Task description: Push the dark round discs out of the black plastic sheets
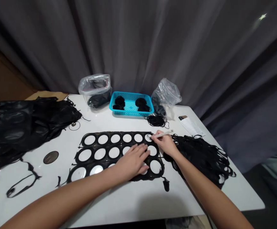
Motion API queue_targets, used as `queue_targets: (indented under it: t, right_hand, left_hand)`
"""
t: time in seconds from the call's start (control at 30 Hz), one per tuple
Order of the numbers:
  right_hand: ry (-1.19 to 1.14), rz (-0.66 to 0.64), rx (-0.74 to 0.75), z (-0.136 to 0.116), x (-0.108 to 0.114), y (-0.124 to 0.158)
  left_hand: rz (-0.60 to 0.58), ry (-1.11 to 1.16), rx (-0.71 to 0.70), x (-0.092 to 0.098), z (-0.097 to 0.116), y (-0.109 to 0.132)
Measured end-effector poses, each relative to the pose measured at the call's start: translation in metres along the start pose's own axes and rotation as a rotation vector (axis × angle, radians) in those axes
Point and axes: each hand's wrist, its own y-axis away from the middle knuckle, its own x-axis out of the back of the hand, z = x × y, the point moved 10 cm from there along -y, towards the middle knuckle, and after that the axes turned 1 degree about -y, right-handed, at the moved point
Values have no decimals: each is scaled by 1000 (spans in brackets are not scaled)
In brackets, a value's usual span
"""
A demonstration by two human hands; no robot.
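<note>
A flat black sheet (107, 146) with rows of large round holes lies on the white table. My left hand (131, 161) rests flat on it, fingers stretched out, covering some holes. In my right hand (166, 143) is a slim white pen-like tool (163, 134), pinched between the fingers. Its tip is at the last hole of the far row, on the right; a thin dark strand shows there. Just right of the sheet, partly behind my right forearm, is a heap of black stringy scraps (200, 156).
Black sheets (31, 124) are piled at left. Behind stand a blue basket (131, 112) holding black rings, and two clear plastic bags (95, 84) (166, 92). A bundle of black rings (156, 121), a dark disc (51, 157) and a phone (182, 117) lie on the table (119, 206).
</note>
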Motion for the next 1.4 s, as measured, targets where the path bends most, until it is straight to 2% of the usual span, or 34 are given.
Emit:
queue_targets:
  t: [0.07,0.13,0.27,0.47,0.8,0.9,1.03,1.1,1.2,1.27,1.33,1.4]
  right_hand:
    - [-60,-59,20,-4,-14,5]
    - [-93,-83,33,-5,-18,6]
    - [-85,-97,42,-3,-17,5]
    - [-99,-103,57,-4,-18,6]
    - [-59,-102,105,-7,-19,10]
    - [51,-85,207,-18,-22,15]
    - [407,-98,451,-37,-33,22]
    - [556,-24,436,-30,-19,10]
    - [609,266,222,-7,38,-18]
    - [549,401,76,7,70,-29]
    - [435,403,-10,13,76,-36]
    - [256,291,-34,9,56,-39]
  left_hand:
    - [-21,-43,18,-4,-9,-5]
    - [-42,-66,22,-11,-14,-7]
    - [-31,-84,21,-19,-16,-2]
    - [17,-52,10,-17,-15,0]
    - [-6,-49,16,-20,-15,1]
    - [2,-46,19,-19,-15,1]
    - [-6,-47,20,-20,-15,1]
    - [-13,-47,18,-21,-15,1]
    - [-7,-43,17,-21,-15,1]
    - [-5,-40,12,-20,-14,1]
    - [-8,-35,-4,-18,-14,2]
    - [3,-38,3,-12,-17,6]
